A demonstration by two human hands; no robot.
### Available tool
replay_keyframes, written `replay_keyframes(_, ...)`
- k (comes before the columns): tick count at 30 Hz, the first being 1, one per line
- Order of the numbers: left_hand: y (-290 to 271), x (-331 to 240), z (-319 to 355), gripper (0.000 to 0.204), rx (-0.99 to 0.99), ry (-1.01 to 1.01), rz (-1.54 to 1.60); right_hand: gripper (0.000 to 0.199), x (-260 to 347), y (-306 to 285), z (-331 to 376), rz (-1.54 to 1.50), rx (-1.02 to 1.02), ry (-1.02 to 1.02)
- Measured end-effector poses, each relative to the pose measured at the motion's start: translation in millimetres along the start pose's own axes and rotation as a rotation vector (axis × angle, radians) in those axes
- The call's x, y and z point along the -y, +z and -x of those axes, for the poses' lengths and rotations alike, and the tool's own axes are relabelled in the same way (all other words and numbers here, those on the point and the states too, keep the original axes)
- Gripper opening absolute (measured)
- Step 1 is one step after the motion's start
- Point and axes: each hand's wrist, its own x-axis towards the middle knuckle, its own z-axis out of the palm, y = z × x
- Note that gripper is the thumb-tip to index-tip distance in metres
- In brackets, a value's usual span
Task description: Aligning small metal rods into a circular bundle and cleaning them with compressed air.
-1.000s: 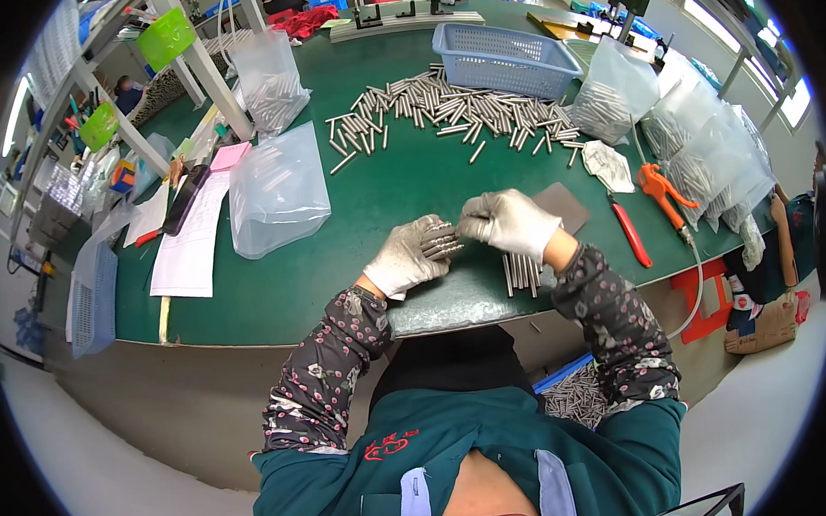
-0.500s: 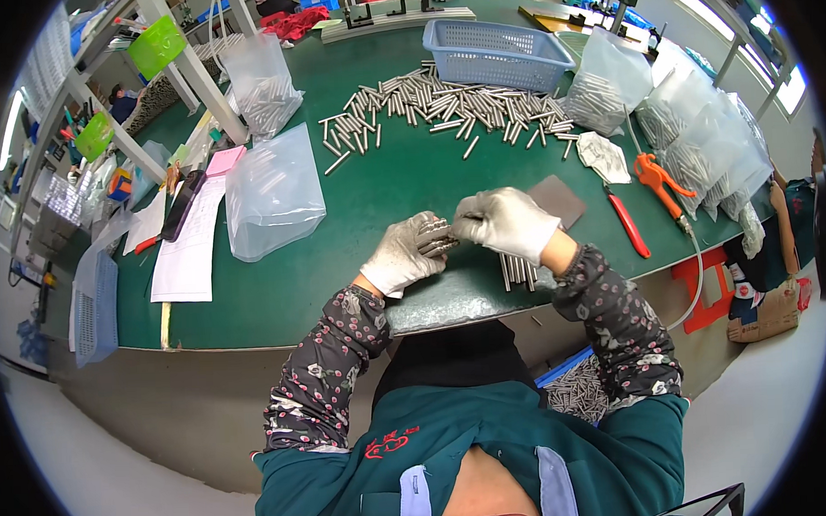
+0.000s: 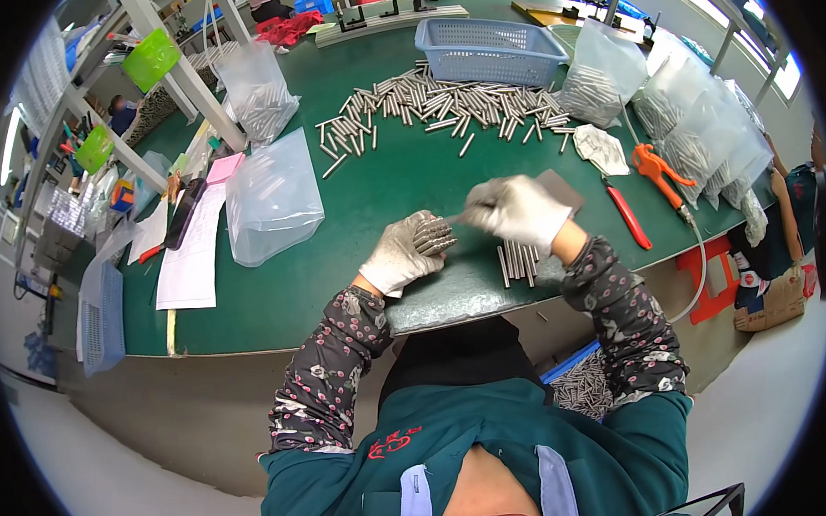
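Observation:
Both my hands wear grey-white knit gloves. My left hand (image 3: 399, 254) is closed around a bundle of short metal rods (image 3: 432, 235), their ends pointing right. My right hand (image 3: 520, 211) is just to the right of it and pinches a single metal rod (image 3: 466, 214) whose tip meets the bundle. Under my right wrist a few loose rods (image 3: 515, 260) lie in a row on the green table (image 3: 374, 187), beside a small dark pad (image 3: 561, 187). A long heap of the same rods (image 3: 444, 102) lies farther back.
A blue plastic basket (image 3: 501, 47) stands behind the heap. Clear bags of rods sit at right (image 3: 690, 121) and back left (image 3: 257, 95); a limp clear bag (image 3: 273, 201) lies left of my hands. Orange-handled pliers (image 3: 657, 169), a red tool (image 3: 628, 216) and papers (image 3: 193, 252) lie around.
My right hand has lifted from the rods on the table and brought one rod toward the bundle in my left hand. The left hand has stayed about where it was.

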Motion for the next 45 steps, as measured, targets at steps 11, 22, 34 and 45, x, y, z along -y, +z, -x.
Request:
replay_keyframes(11,-1.2,0.9,-0.8,0.044,0.008,-0.045,0.082,0.022,-14.6,10.9,-4.2,0.007,0.034,-0.109)
replay_keyframes(22,1.8,-1.9,-1.1,0.043,0.005,-0.011,0.077,0.022,-19.2,-16.6,-0.9,0.12,-0.017,0.201)
replay_keyframes(34,0.2,-3.9,-2.1,0.059,-0.021,-0.078,0.004,0.023,1.9,3.6,4.7,0.002,0.064,-0.099)
replay_keyframes(45,1.1,-3.9,0.9,0.06,-0.016,-0.132,0.147,0.021,-17.7,-6.2,5.4,0.169,0.051,-0.056)
